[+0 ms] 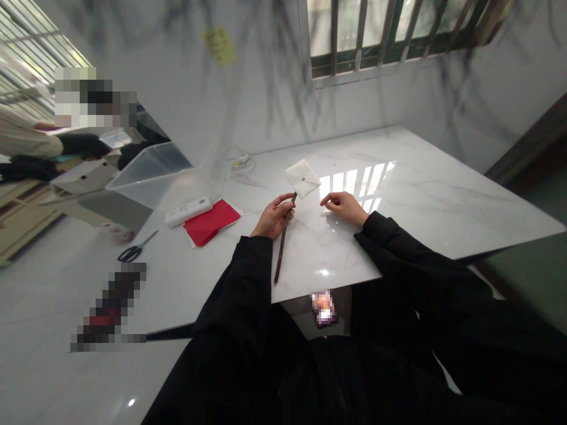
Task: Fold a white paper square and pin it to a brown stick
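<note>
My left hand is closed around the upper part of a long brown stick, whose lower end points back toward me over the white marble table. The stick's top end meets a white square of paper with a small pin at its middle. My right hand rests on the table just right of the paper, fingers curled and pinched together; I cannot make out anything in them. Both sleeves are black.
Red paper sheets and a white flat box lie to the left, with black scissors nearer the left edge. A clear plastic bin stands at the back left. Another person is at the far left. A small bead lies behind the paper.
</note>
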The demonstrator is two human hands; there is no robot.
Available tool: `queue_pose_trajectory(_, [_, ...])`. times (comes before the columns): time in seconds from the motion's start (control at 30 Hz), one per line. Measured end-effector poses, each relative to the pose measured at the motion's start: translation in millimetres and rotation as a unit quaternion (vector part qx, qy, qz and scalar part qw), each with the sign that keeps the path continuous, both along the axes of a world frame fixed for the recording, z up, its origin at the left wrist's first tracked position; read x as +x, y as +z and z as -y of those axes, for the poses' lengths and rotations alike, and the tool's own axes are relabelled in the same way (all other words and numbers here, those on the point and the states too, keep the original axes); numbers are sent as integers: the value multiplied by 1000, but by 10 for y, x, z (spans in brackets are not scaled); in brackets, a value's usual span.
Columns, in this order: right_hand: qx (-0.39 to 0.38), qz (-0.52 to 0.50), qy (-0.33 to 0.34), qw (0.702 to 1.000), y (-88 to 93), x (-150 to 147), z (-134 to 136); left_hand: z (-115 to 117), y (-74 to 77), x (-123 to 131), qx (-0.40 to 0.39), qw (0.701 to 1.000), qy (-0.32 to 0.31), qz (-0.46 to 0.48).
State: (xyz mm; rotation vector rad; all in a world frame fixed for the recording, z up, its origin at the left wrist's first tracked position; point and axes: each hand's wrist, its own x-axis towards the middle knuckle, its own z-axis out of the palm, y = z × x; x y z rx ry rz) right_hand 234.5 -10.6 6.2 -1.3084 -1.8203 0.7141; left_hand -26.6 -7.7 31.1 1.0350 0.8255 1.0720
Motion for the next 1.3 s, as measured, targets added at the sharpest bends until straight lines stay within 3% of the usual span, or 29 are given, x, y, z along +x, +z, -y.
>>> queue_pose_trajectory(0.37, [-9,-19,1,1000,2,-5,17,-14,-45,-35,-7,1000,10,19])
queue_pose_trajectory(0.5, [-4,-67,-72,995,40,146,-35,-14,-62,-69,-9,1000,-10,22])
queue_pose_trajectory(0.57, [3,-63,-109,992,105,260,-105,-16,-65,-79,-9,999,-27,21])
queue_pose_trajectory(0.67, [0,-23,-107,994,267,369,-222,-28,-69,-84,-10,999,-41,20])
queue_pose_trajectory(0.8, [-34,-34,-121,991,478,250,-218,-43,-73,-88,-11,999,-42,19])
queue_pose_trajectory(0.83, [-84,-38,-73,993,506,183,-169,-44,-73,-90,-13,999,-42,19])
queue_pose_trajectory(0.87, [-160,-28,19,987,520,113,-104,-43,-73,-92,-14,999,-41,19])
queue_pose_trajectory(0.9, [-252,0,155,955,520,45,-28,-42,-72,-95,-15,999,-40,20])
queue_pose_trajectory(0.97, [-399,69,412,816,488,-62,128,-39,-72,-99,-14,999,-34,25])
queue_pose_trajectory(1.0, [-430,78,480,761,461,-96,192,-38,-73,-101,-13,999,-31,26])
queue_pose_trajectory(1.03, [-439,67,502,742,430,-116,240,-38,-75,-101,-11,999,-29,27])
queue_pose_trajectory(1.07, [-429,35,486,761,397,-120,267,-39,-76,-101,-10,999,-28,28])
queue_pose_trajectory(1.1, [-407,-10,440,800,365,-111,274,-41,-78,-100,-10,999,-29,27])
queue_pose_trajectory(1.17, [-358,-96,310,875,306,-57,235,-43,-80,-96,-12,999,-30,28])
queue_pose_trajectory(1.3, [-291,-157,78,940,220,138,59,-45,-71,-91,-20,999,-28,28])
